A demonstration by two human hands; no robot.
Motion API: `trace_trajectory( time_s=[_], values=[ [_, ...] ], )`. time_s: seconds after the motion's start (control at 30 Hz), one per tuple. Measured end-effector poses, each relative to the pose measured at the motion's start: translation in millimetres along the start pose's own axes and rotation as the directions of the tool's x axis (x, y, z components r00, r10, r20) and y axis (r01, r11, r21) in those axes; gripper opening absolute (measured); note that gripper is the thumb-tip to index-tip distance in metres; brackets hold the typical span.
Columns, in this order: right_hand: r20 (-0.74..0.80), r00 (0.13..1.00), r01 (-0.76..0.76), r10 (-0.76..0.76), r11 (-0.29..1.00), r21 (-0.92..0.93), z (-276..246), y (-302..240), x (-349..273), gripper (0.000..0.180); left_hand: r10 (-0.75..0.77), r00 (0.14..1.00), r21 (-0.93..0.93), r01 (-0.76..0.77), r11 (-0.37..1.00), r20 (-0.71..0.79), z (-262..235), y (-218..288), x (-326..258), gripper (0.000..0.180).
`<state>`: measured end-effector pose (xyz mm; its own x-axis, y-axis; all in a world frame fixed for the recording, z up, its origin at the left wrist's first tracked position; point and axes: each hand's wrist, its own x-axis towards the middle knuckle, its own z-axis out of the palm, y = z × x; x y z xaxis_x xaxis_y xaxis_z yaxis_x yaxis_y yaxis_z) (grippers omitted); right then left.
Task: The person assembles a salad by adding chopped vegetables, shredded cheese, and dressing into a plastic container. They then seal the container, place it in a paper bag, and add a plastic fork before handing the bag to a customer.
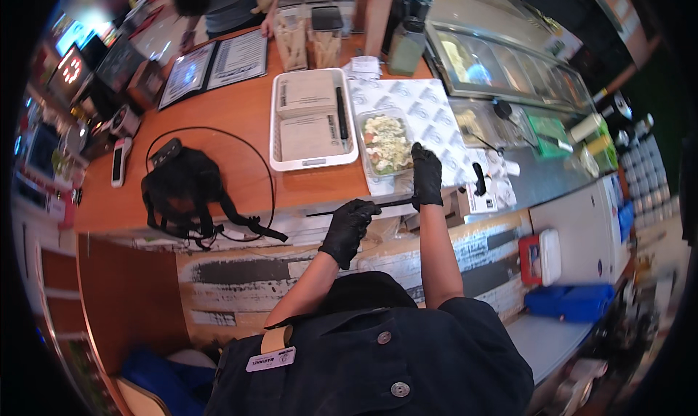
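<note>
A clear plastic container of salad (386,143), topped with white crumbly pieces over green leaves, lies uncovered on a sheet of patterned white paper (432,118). My right hand (427,175), in a black glove, is at the container's near right corner with its fingers closed; whether it grips the rim or a small thing is hidden. My left hand (350,231), gloved in black too, hangs just in front of the counter edge. Its fingers are curled together, and anything inside them cannot be made out.
Left of the salad stands a white basket (275,136) with napkins and a black pen. A black strapped bag (185,187) with a cable lies further left, near a menu (240,58). Food trays (502,60) sit behind glass at right. Another person (236,9) stands across the counter.
</note>
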<state>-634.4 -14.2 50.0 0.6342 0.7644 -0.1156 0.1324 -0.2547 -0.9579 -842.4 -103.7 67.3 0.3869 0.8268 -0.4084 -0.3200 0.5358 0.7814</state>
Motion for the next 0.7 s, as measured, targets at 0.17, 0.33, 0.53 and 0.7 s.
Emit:
trace_trajectory(
  time_s=[0.17, 0.33, 0.53, 0.7],
  values=[
    [0.039, 0.961, 0.241, -0.272, 0.901, 0.36, -52, -32, -68, 0.039, 0.434, 0.901, 0.15, -0.432, 0.889, 0.022, 56, -8, 6, 0.018],
    [0.164, 0.98, -0.166, 0.116, 0.925, 0.341, -95, -24, -139, 0.013, 0.488, 0.766, 0.296, -0.623, 0.724, 0.418, 68, -25, 35, 0.023],
    [0.223, 0.973, -0.15, 0.055, 0.889, 0.432, -145, -5, -147, 0.029, 0.462, 0.632, 0.42, -0.767, 0.485, 0.622, 99, -56, 68, 0.012],
    [0.499, 0.865, -0.296, 0.048, 0.853, 0.43, -177, 20, -141, 0.061, 0.53, 0.658, 0.647, -0.723, 0.243, 0.536, 128, -76, 108, 0.009]
  ],
)
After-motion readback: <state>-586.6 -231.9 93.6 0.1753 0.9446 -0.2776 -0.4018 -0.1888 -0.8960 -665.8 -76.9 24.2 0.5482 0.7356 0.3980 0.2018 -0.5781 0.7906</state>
